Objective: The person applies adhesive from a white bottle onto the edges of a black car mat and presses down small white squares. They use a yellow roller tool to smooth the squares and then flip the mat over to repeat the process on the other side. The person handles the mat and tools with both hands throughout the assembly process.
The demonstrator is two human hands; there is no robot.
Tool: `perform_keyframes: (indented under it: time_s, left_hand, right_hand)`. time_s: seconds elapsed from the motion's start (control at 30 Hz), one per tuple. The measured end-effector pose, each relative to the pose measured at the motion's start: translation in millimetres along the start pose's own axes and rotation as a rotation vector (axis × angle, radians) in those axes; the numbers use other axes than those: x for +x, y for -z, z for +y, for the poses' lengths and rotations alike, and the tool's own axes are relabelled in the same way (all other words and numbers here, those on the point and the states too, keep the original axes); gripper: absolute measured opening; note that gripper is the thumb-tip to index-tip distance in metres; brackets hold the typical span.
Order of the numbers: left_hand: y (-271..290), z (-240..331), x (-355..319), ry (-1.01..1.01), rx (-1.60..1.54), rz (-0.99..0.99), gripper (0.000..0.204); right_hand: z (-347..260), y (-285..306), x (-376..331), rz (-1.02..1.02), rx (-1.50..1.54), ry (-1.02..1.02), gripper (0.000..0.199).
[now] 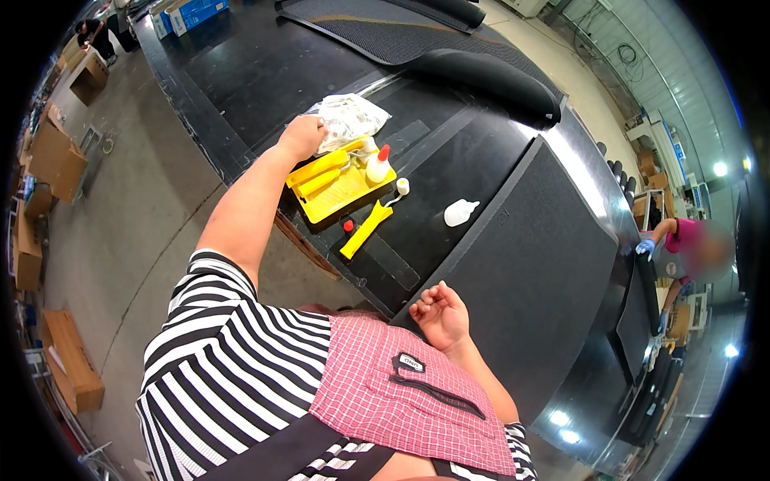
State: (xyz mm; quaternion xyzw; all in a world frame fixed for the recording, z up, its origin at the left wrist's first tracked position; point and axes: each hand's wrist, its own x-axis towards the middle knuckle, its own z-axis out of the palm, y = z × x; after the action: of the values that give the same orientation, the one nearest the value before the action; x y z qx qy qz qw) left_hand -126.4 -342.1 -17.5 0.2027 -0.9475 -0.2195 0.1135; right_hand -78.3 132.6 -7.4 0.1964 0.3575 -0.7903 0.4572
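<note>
My left hand point(303, 137) is closed at the edge of a crumpled clear plastic bag point(351, 117) with white contents, seemingly pinching it; the fingertips are partly hidden. Right below lies a yellow paint tray point(346, 198) holding a yellow-handled tool point(324, 172) and a white bottle with a red cap point(378, 165). A small roller with a yellow handle point(366, 231) rests beside the tray, near a loose red cap point(348, 225). Near my chest, my right hand point(443, 317) is held palm up with loosely bent fingers and nothing in it. A white squeeze bottle point(460, 212) lies further off.
A thick black mat point(529, 264) covers the right part of the black table point(233, 88). A partly rolled black mat point(481, 76) lies at the far side, with blue boxes point(192, 14) at the far left. Another person with blue gloves point(646, 248) works at the right. Cardboard boxes point(72, 361) stand on the floor at left.
</note>
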Motion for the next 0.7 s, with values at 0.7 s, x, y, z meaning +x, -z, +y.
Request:
perform_keyframes:
  time_s: [0.7]
  left_hand:
    - [-57.1, 256.9, -184.4, 0.046, -1.111, -0.895, 0.008]
  right_hand:
    - [-43.7, -17.1, -40.6, 0.04, -0.761, 0.605, 0.02]
